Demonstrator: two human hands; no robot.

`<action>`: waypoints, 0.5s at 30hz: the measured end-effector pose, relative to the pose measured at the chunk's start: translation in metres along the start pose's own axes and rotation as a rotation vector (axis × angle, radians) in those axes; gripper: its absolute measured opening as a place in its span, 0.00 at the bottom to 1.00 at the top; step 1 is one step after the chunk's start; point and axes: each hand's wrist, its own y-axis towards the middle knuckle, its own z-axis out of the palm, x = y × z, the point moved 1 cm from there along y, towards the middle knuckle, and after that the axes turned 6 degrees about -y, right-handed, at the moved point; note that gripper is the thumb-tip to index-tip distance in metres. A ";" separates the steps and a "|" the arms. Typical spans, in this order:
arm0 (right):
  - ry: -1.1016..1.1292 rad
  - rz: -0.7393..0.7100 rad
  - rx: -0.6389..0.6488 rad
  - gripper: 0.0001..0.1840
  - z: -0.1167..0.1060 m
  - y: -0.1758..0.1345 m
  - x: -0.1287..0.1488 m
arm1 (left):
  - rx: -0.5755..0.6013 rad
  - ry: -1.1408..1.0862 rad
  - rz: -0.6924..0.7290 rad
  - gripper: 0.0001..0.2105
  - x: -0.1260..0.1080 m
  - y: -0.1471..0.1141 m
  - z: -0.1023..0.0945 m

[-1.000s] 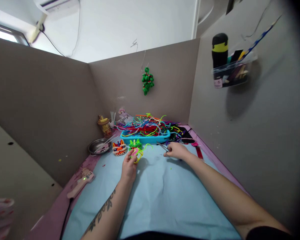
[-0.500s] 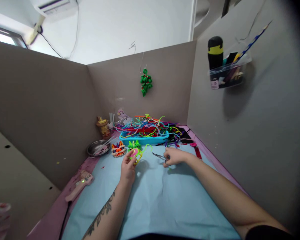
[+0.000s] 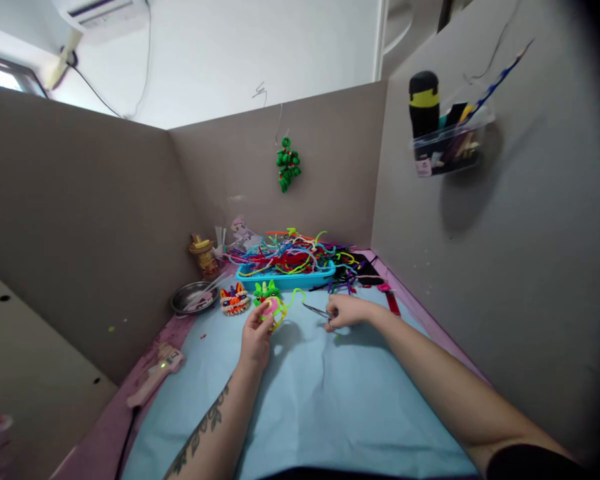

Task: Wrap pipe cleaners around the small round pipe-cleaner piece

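My left hand (image 3: 256, 337) is closed on a small pipe-cleaner piece (image 3: 273, 307), pink in the middle with yellow loops around it. A loose yellow-green strand (image 3: 298, 292) curls out from the piece to the right. Thin metal scissors (image 3: 315, 311) are in my right hand (image 3: 349, 311), blades pointing left, their tips close to the strand's end. Whether they touch it I cannot tell. Just behind my left hand sits a green pipe-cleaner figure (image 3: 266, 291), partly hidden. To its left stands an orange and white figure (image 3: 235, 301).
A blue tray (image 3: 290, 282) heaped with coloured pipe cleaners lies at the back. On the left are a metal bowl (image 3: 194, 297) and a pink glue gun (image 3: 156, 377) with its cord. Grey partitions enclose the table; a tool box (image 3: 447, 152) hangs on the right one.
The whole view has shifted slightly. Both hands keep their holds and have barely moved; the scissors still point at the strand.
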 end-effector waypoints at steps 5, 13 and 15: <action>-0.050 -0.032 0.006 0.21 0.000 0.000 0.001 | 0.030 0.053 0.000 0.20 0.002 0.000 -0.001; -0.061 -0.049 -0.020 0.20 0.000 0.001 0.002 | 0.026 0.082 -0.003 0.21 0.002 0.001 -0.001; -0.056 -0.041 -0.023 0.21 0.000 0.001 0.003 | 0.037 0.078 -0.014 0.20 0.002 0.000 -0.001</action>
